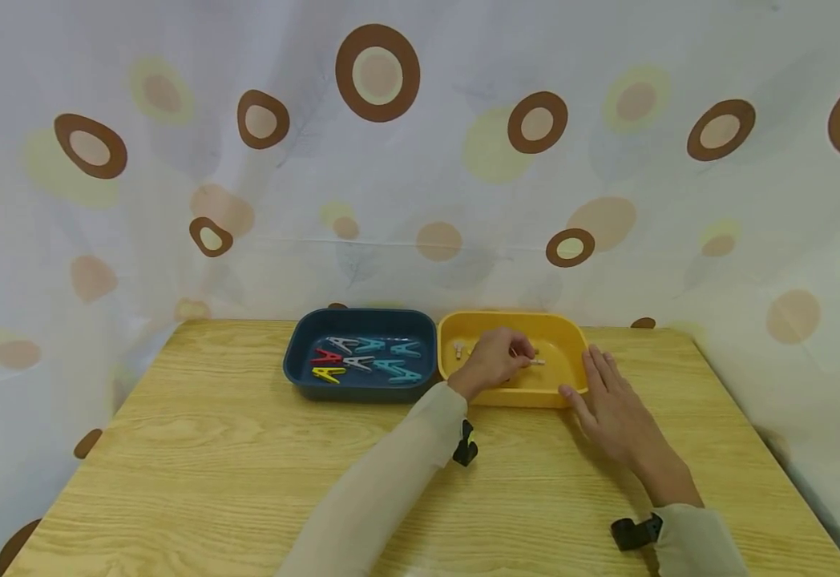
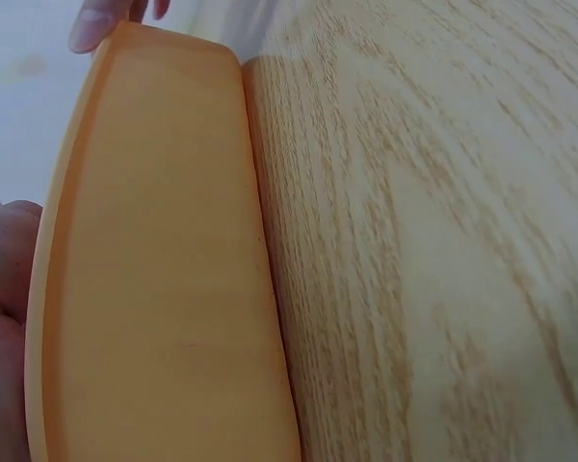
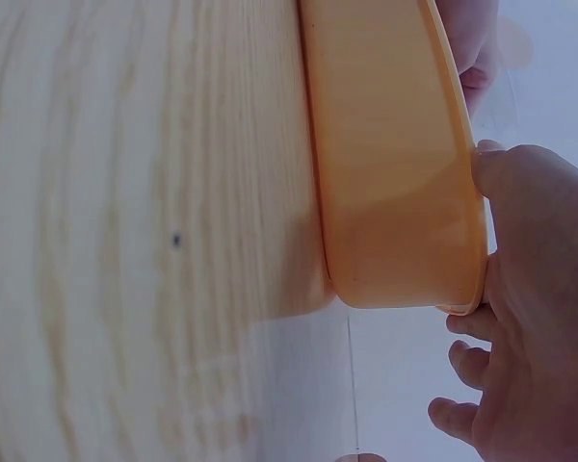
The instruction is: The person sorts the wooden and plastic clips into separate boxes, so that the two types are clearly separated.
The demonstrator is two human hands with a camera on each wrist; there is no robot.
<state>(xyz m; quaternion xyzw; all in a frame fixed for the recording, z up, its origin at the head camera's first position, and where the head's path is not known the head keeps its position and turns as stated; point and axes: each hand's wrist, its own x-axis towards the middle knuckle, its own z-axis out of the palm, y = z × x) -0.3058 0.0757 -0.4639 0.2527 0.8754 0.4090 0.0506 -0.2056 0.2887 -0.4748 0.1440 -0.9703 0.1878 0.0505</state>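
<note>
In the head view my left hand (image 1: 494, 358) reaches over the front rim into the yellow tray (image 1: 510, 398). Its thumb and bent fingers pinch a small white piece (image 1: 538, 362), too small to identify. Another small pale piece (image 1: 458, 350) lies near the tray's left end, and my hand hides part of the tray floor. My right hand (image 1: 618, 409) rests against the tray's right front corner with its fingers straight. The right wrist view shows its thumb (image 3: 491, 166) touching the rim of the tray (image 3: 400, 164). In the left wrist view, the tray wall (image 2: 164, 241) hides most of the left hand.
Touching the yellow tray on its left is a dark blue tray (image 1: 362, 395) with several clothespins (image 1: 328, 374) in yellow, red, white and teal. Both trays stand at the back of the wooden table (image 1: 247, 473), before a patterned curtain (image 1: 420, 176).
</note>
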